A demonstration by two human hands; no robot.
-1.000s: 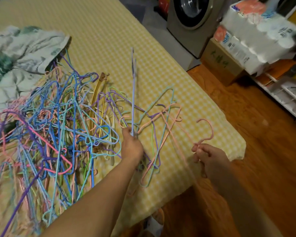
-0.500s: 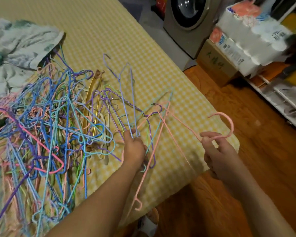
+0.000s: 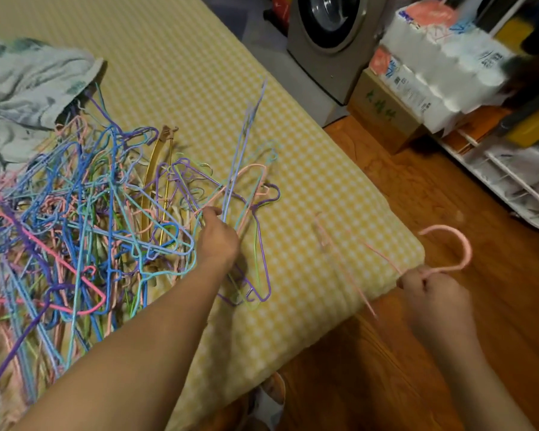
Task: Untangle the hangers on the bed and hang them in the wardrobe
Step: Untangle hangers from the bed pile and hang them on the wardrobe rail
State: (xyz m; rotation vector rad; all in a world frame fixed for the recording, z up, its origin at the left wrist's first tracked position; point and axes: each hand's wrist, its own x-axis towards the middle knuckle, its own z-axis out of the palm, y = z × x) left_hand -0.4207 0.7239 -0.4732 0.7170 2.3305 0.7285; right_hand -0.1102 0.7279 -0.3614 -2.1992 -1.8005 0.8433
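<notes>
A big tangle of thin coloured hangers [image 3: 84,225] covers the left half of the yellow checked bed [image 3: 339,206]. At the pile's right edge my left hand [image 3: 217,237] pinches a light blue hanger [image 3: 245,141], which sticks up and away from me. My right hand [image 3: 433,293] is past the bed's corner, over the floor. It grips a pink hanger [image 3: 448,247] just below its hook. That hanger's blurred wire body slants back over the bed corner, apart from the pile. No wardrobe is in view.
Crumpled patterned cloth [image 3: 28,98] lies behind the pile. Across the wooden floor [image 3: 402,353] stand a washing machine [image 3: 330,35], a cardboard box [image 3: 383,110], packs of tissue rolls [image 3: 442,60] and a white wire rack [image 3: 511,175]. A slippered foot [image 3: 268,399] shows by the bed's edge.
My right hand has pulled the pink hanger to the right, out of the pile and past the bed corner. My left hand has stayed at the pile, and its blue hanger has tilted.
</notes>
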